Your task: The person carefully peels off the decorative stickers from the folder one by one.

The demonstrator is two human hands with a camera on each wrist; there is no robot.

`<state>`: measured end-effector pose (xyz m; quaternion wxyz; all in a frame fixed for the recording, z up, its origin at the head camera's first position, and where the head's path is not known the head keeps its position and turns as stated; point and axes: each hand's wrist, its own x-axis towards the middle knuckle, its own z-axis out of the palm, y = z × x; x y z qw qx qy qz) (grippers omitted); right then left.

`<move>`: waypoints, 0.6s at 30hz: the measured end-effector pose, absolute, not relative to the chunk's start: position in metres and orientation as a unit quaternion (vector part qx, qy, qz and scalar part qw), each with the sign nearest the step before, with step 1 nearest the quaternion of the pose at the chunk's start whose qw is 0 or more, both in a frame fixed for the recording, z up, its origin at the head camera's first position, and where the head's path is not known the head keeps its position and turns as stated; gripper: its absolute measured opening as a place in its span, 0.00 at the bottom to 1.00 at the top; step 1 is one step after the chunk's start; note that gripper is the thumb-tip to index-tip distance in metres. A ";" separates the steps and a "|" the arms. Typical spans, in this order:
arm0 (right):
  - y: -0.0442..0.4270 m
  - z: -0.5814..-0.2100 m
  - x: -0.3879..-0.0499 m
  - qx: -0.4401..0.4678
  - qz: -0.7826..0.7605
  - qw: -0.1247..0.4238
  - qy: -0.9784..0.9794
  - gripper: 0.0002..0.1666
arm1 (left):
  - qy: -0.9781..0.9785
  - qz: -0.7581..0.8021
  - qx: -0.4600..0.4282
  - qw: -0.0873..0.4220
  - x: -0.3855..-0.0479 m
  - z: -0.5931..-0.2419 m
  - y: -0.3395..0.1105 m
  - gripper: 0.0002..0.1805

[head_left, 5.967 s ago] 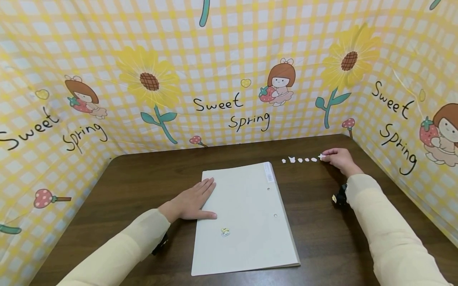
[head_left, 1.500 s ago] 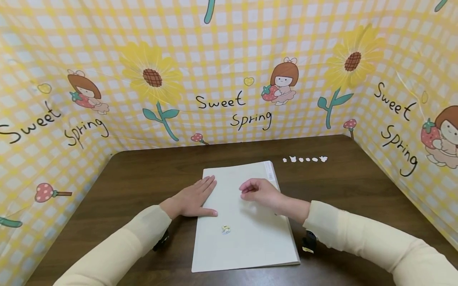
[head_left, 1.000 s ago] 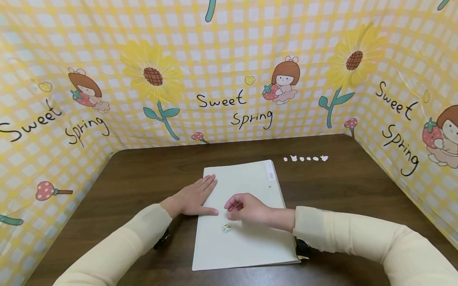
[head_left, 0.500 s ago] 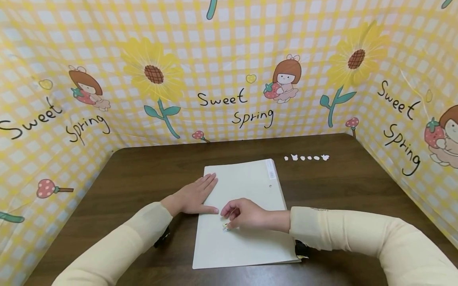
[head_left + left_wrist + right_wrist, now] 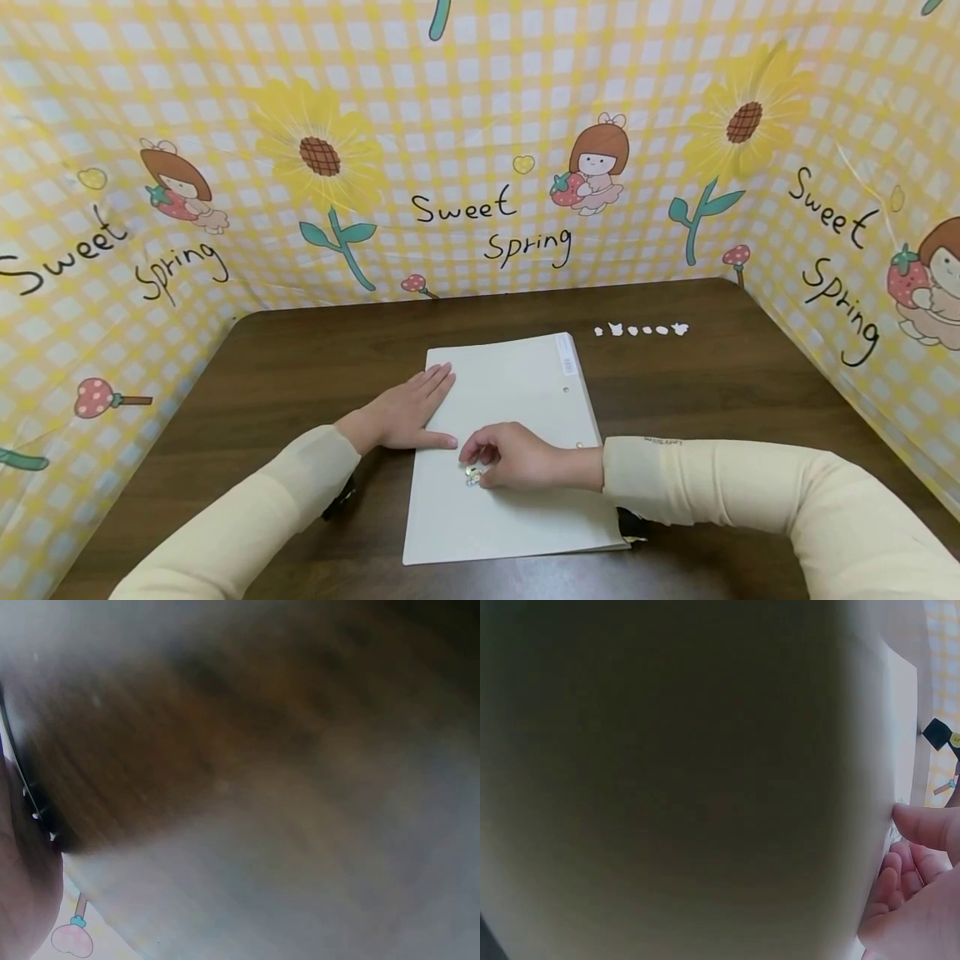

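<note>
Six scraps [image 5: 633, 331] are lined up; one sticker [image 5: 472, 477] remains on the folder [image 5: 517, 529]. The right hand [image 5: 517, 457] curls its fingers by it, whether pinching I cannot tell; the left hand [image 5: 405, 415] lies flat.

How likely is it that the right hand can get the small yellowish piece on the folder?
Probably yes: the right hand is at the small piece, and the left hand, resting on the folder, leaves the way free.

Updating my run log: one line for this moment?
left hand: rests on file folder; right hand: at small sticker; white scraps: row on brown table
</note>
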<state>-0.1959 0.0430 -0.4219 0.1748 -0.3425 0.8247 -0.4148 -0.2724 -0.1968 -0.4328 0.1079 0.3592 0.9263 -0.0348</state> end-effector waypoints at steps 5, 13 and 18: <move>0.043 -0.423 -0.196 -0.355 -0.409 0.165 0.824 0.15 | 0.928 -0.036 0.356 0.108 -0.273 -0.433 -0.197 0.63; 0.043 -0.421 -0.195 -0.359 -0.406 0.169 0.823 0.14 | 0.925 -0.034 0.365 0.098 -0.271 -0.431 -0.197 0.62; 0.043 -0.420 -0.195 -0.360 -0.412 0.171 0.819 0.13 | 0.926 -0.030 0.364 0.098 -0.270 -0.430 -0.197 0.62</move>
